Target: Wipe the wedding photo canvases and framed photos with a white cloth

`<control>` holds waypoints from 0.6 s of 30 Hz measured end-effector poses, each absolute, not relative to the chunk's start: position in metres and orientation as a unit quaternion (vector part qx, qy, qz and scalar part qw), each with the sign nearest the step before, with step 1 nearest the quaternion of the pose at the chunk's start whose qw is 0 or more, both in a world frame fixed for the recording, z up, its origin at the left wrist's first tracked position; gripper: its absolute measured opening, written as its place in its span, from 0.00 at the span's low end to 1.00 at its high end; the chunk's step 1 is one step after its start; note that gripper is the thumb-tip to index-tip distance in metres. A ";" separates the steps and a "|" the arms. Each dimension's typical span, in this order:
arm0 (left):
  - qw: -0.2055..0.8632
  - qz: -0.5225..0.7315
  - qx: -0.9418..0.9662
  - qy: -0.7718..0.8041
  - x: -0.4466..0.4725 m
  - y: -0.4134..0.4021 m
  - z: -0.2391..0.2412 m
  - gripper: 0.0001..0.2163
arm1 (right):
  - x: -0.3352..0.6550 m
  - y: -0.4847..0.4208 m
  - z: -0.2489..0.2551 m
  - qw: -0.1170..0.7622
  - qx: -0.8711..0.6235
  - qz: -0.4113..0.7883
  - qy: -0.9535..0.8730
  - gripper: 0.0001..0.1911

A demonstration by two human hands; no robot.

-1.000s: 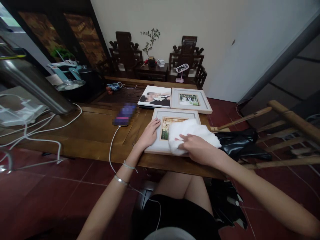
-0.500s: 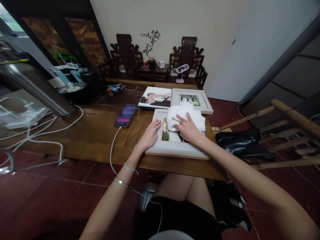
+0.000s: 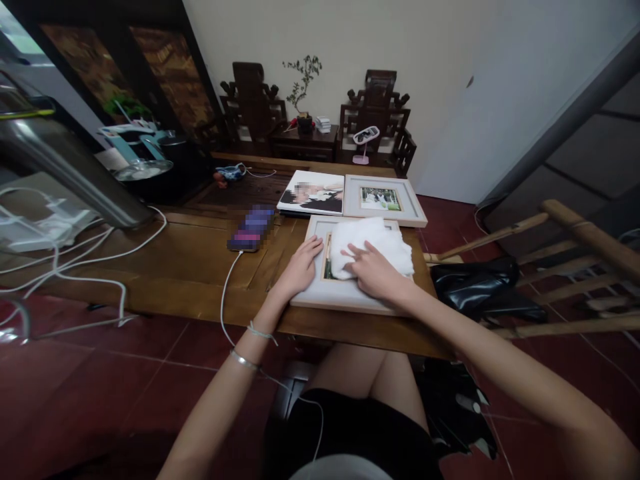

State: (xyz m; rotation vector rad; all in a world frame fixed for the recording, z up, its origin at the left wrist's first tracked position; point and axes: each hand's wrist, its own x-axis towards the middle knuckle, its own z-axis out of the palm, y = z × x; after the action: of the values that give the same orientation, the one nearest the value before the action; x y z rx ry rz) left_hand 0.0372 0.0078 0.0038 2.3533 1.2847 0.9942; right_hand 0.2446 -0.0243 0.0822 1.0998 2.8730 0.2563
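Observation:
A light wooden picture frame (image 3: pixel 320 293) with a pale grey mat lies flat near the front edge of the table. My left hand (image 3: pixel 301 267) rests on its left side, fingers stretched out and holding nothing. On top of the frame, a folded white cloth (image 3: pixel 385 247) hides most of the small picture inside. My right hand (image 3: pixel 375 270) presses down on this cloth, its fingers partly spread and bent into it. Just behind lie a second framed picture (image 3: pixel 407 207) and a white-covered photo album or panel (image 3: pixel 320 181).
A phone (image 3: pixel 250 229) on a white cable lies on the wooden table (image 3: pixel 190 267) left of the frame. A big steel flask (image 3: pixel 75 160) and tangled cables stand at far left. A pink stand mirror (image 3: pixel 363 147) is behind, a wooden chair (image 3: pixel 545 327) at right.
My right hand has drawn the white cloth slightly toward me and down over the frame, covering more of the picture. My left hand stays in place on the frame.

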 end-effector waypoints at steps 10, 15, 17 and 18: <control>0.144 0.343 0.814 0.445 0.037 0.007 0.005 0.26 | 0.238 -0.081 0.109 0.042 0.369 -0.013 0.928 0.20; 0.136 0.338 0.821 0.440 0.036 0.008 0.004 0.26 | 0.232 -0.041 0.085 0.034 0.401 0.053 0.914 0.17; 0.138 0.341 0.820 0.438 0.035 0.009 0.003 0.26 | 0.235 -0.018 0.079 0.018 0.422 0.096 0.901 0.19; 0.139 0.342 0.820 0.438 0.035 0.009 0.003 0.26 | 0.237 -0.006 0.076 0.012 0.430 0.118 0.895 0.19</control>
State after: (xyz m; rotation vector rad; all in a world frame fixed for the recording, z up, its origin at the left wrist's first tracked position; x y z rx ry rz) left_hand 0.0353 0.0088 0.0030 2.3694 1.2656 0.9890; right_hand 0.2371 -0.0058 0.0764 1.3394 2.7913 0.3688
